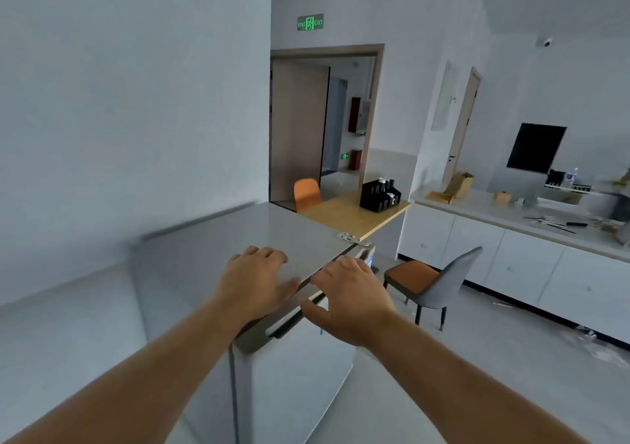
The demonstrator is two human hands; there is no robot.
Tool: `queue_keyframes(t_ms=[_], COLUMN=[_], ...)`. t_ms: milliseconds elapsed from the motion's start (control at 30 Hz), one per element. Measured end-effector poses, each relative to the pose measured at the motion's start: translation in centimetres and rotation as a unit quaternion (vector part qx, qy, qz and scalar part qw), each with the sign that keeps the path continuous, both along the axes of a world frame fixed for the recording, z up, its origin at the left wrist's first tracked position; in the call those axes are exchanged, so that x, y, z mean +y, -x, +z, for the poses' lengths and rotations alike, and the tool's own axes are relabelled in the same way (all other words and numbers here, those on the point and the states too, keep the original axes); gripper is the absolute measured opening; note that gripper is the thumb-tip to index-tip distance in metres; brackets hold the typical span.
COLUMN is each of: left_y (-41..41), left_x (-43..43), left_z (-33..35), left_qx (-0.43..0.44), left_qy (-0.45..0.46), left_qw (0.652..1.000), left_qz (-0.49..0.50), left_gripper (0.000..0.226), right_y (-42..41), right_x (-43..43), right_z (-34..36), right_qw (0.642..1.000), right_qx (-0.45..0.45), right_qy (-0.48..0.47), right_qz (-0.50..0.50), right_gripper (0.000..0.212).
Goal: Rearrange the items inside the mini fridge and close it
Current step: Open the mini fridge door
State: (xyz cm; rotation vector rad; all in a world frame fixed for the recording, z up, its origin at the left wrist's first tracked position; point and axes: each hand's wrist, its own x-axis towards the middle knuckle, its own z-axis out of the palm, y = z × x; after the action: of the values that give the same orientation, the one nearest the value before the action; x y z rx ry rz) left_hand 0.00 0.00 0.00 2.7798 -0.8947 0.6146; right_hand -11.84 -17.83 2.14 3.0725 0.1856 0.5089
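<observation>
Left hand [254,278] flat, fingers spread on mini fridge [238,239] top; right hand [351,293], open, nearer door's top edge [306,310] at frame centre, running lower left to upper right.

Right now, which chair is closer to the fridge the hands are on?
The grey-backed chair with the orange seat, standing on the floor just right of the fridge. The all-orange chair sits farther back, by the wooden table.

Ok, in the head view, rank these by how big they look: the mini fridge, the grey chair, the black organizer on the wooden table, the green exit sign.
1. Mini fridge, by far, though it is nearest the camera.
2. Grey chair.
3. Black organizer.
4. Exit sign, smallest, and farthest away, so its true size is unsure.
</observation>
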Motion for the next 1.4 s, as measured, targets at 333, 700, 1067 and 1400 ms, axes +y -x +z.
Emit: queue_keyframes(t_ms=[333,700,1067,1400], left_y=[-3.1,-3.6,-3.0,-3.4], left_x=[-0.5,-1.0,-0.9,-0.7], left_z=[-2.8,-3.7,-3.5,-3.8], left_qx=[0.119,0.107,0.117,0.117], left_qy=[0.022,0.036,0.043,0.042], left_qw=[0.993,0.994,0.992,0.992], left_qz=[-0.010,-0.005,-0.003,-0.006], left_gripper=[0.060,0.063,0.065,0.066], right_y=[-2.3,-2.0,-1.7,-1.4], right_x=[1.6,3.0,3.7,3.6], right_z=[-4.6,-8.3,-8.2,-7.8], right_qw=[0.998,0.981,0.971,0.969], right_qx=[0.004,-0.086,-0.075,-0.069], right_qy=[-0.035,-0.164,-0.222,-0.230], right_qz=[0.045,0.065,0.042,0.052], right_gripper=[0.040,0.016,0.014,0.018])
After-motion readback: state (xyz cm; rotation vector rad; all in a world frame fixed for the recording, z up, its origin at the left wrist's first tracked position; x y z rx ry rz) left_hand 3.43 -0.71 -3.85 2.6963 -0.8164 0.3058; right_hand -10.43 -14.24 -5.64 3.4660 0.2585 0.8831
